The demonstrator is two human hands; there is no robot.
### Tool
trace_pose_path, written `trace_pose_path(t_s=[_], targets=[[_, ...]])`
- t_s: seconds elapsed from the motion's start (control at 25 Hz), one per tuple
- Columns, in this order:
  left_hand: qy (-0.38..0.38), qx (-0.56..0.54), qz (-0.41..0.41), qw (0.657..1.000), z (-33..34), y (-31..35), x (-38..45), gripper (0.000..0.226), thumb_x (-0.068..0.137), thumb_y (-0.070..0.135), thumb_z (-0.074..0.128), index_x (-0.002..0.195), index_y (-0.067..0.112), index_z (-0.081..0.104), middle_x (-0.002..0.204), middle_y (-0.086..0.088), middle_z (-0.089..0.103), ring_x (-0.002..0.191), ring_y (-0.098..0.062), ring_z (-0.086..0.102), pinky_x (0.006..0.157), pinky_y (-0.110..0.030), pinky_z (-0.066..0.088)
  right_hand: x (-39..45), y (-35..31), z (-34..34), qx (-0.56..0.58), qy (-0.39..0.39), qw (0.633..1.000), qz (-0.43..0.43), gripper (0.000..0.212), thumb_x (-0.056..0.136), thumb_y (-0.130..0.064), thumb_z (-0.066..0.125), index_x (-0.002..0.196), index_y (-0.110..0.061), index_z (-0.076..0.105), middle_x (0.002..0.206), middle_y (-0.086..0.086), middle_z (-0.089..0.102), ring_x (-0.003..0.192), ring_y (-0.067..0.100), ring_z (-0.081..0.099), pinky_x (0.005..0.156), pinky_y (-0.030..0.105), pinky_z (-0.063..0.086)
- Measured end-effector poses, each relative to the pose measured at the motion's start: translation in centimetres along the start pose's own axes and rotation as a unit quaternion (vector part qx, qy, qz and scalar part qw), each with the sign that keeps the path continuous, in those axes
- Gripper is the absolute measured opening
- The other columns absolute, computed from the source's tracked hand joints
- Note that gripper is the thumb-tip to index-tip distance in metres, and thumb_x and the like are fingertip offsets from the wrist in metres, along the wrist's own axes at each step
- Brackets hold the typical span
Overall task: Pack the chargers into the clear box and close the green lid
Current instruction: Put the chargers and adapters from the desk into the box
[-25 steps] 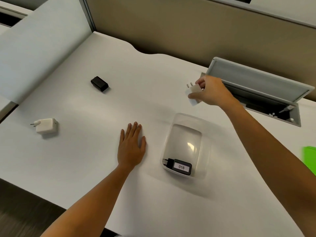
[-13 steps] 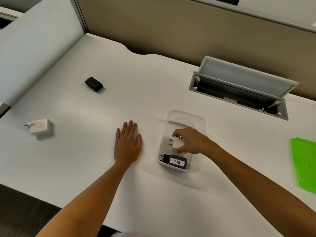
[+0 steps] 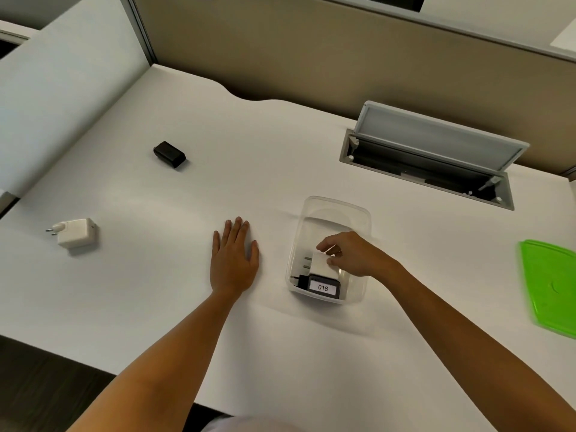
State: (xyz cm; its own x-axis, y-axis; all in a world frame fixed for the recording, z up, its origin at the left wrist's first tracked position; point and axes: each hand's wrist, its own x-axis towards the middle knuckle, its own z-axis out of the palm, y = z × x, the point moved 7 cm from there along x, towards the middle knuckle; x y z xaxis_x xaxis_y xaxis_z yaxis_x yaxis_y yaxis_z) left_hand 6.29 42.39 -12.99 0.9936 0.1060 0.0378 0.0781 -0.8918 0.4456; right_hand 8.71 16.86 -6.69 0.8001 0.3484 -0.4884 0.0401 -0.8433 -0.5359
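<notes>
The clear box (image 3: 330, 219) is a see-through plastic tub with rounded corners, and it stands open on the white desk (image 3: 280, 157), a little right of the middle. Inside it, at the near end, lies a black charger (image 3: 321, 286) with a white label that reads 018. Just beyond it is a small white charger (image 3: 319, 264) with its two prongs pointing left; the right hand (image 3: 352, 254) reaches into the box and pinches this charger between thumb and fingertips. The left hand (image 3: 233, 260) lies flat on the desk just left of the box, with palm down and fingers loosely spread, holding nothing. The green lid (image 3: 551, 285) rests on the desk at the right edge, well apart from the box. Far to the left lies another black charger (image 3: 169, 154), and at the near left a bigger white charger (image 3: 74, 232) with round pins. Behind the box, a grey cable hatch (image 3: 436, 151) in the desk stands open.
</notes>
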Motion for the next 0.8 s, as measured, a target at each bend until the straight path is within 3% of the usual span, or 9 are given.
trace_pose_path(t_s=[0.08, 0.16, 0.28, 0.4, 0.52, 0.68, 0.76, 0.8], targets=[[-0.001, 0.001, 0.004, 1.000, -0.1, 0.1, -0.1, 0.058, 0.101, 0.038, 0.036, 0.154, 0.016, 0.030, 0.163, -0.002, 0.025, 0.153, -0.018, 0.013, 0.125, -0.043, 0.008, -0.5, 0.1, -0.7, 0.011, 0.045, 0.999, -0.018, 0.037, 0.089, -0.011, 0.068, 0.125, -0.013, 0.065, 0.126, 0.003, 0.066, 0.113, 0.014, 0.063, 0.101, 0.031, 0.051], [-0.009, 0.000, 0.007, 1.000, -0.2, 0.3, -0.1, 0.058, 0.101, 0.038, 0.035, 0.155, 0.015, 0.030, 0.163, -0.003, 0.025, 0.153, -0.019, 0.013, 0.125, -0.042, 0.008, -1.7, 0.4, -2.7, 0.092, 0.151, 0.983, -0.046, 0.029, 0.089, -0.012, 0.068, 0.118, -0.016, 0.069, 0.119, -0.001, 0.070, 0.105, 0.008, 0.066, 0.097, 0.024, 0.052], [-0.024, -0.004, 0.012, 1.000, -0.5, 0.2, 0.0, 0.058, 0.101, 0.037, 0.036, 0.154, 0.015, 0.030, 0.164, -0.003, 0.024, 0.153, -0.019, 0.012, 0.125, -0.042, 0.006, -5.3, 2.4, -5.5, 0.181, 0.367, 0.912, -0.043, 0.019, 0.091, -0.011, 0.064, 0.106, -0.020, 0.072, 0.105, -0.008, 0.072, 0.091, 0.003, 0.067, 0.079, 0.006, 0.050], [-0.035, -0.082, 0.014, 0.996, -1.1, -0.2, -0.4, 0.053, 0.101, 0.030, 0.044, 0.151, 0.012, 0.037, 0.161, -0.005, 0.030, 0.151, -0.020, 0.019, 0.124, -0.035, 0.010, -8.6, 6.4, -5.1, 0.214, 0.479, 0.850, 0.033, 0.017, 0.093, -0.012, 0.059, 0.104, -0.017, 0.070, 0.103, -0.004, 0.072, 0.092, 0.014, 0.066, 0.072, 0.001, 0.046], [0.028, -0.204, -0.044, 0.978, -3.8, -3.1, -0.6, 0.047, 0.099, 0.024, 0.051, 0.143, 0.010, 0.046, 0.150, -0.008, 0.044, 0.139, -0.022, 0.042, 0.113, -0.028, 0.033, -9.6, 10.2, -2.4, 0.241, 0.476, 0.839, 0.106, 0.019, 0.093, -0.008, 0.058, 0.107, -0.010, 0.070, 0.109, 0.006, 0.072, 0.096, 0.020, 0.065, 0.074, -0.004, 0.041], [0.163, -0.163, -0.143, 0.963, -9.7, -11.0, -0.2, 0.040, 0.095, 0.021, 0.052, 0.134, 0.012, 0.052, 0.138, -0.007, 0.051, 0.127, -0.027, 0.052, 0.101, -0.045, 0.047, -9.2, 12.0, 1.1, 0.212, 0.425, 0.871, 0.128, 0.019, 0.093, -0.007, 0.059, 0.109, -0.006, 0.070, 0.112, 0.011, 0.071, 0.102, 0.027, 0.065, 0.078, 0.010, 0.041], [0.207, -0.135, -0.186, 0.951, -12.7, -14.9, 0.1, 0.041, 0.092, 0.022, 0.050, 0.133, 0.013, 0.050, 0.136, -0.005, 0.051, 0.127, -0.026, 0.050, 0.099, -0.045, 0.048, -9.1, 12.1, 1.8, 0.211, 0.434, 0.866, 0.128, 0.019, 0.092, -0.007, 0.060, 0.108, -0.006, 0.070, 0.112, 0.011, 0.070, 0.101, 0.029, 0.065, 0.078, 0.009, 0.041], [0.216, -0.094, -0.203, 0.950, -13.9, -16.7, 0.4, 0.044, 0.089, 0.019, 0.050, 0.133, 0.012, 0.049, 0.137, -0.007, 0.050, 0.131, -0.028, 0.045, 0.106, -0.048, 0.042, -9.1, 12.1, 2.0, 0.205, 0.443, 0.863, 0.128, 0.019, 0.092, -0.005, 0.059, 0.107, -0.006, 0.070, 0.111, 0.012, 0.070, 0.100, 0.030, 0.064, 0.078, 0.005, 0.041]])
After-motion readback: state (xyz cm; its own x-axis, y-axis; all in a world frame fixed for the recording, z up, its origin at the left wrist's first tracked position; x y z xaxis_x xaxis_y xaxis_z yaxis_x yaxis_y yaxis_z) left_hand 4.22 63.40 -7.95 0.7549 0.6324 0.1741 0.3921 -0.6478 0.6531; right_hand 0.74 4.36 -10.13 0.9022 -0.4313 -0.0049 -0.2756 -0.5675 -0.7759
